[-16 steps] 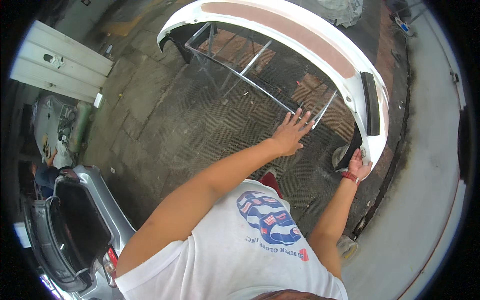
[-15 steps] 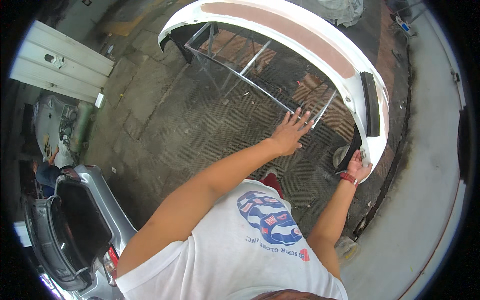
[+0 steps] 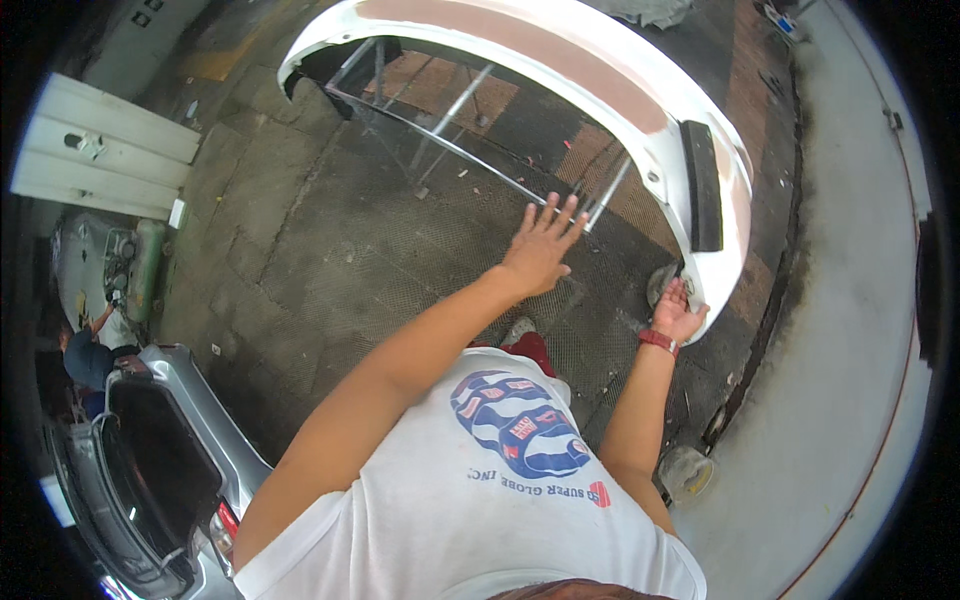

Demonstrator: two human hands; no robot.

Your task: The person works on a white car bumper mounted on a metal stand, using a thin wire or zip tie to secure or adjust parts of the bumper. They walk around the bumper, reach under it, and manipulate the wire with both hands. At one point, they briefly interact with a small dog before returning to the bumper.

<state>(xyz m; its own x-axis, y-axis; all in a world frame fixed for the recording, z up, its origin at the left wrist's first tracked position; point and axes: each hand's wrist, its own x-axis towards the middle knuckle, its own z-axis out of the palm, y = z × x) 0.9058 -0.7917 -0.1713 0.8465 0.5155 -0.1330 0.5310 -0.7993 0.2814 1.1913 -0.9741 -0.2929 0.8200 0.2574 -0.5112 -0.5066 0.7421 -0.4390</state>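
Right grip holds bumper; long axis arcs away leftward.

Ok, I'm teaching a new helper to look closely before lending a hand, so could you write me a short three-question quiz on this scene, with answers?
1. What does the right hand touch?
A) the silver car
B) the end of the white curved bumper
C) the green tank
2. True or false: the left hand is open with its fingers spread.
3. Fill in the colour: the band on the right wrist is ____.

Key: 1. B; 2. True; 3. Red.
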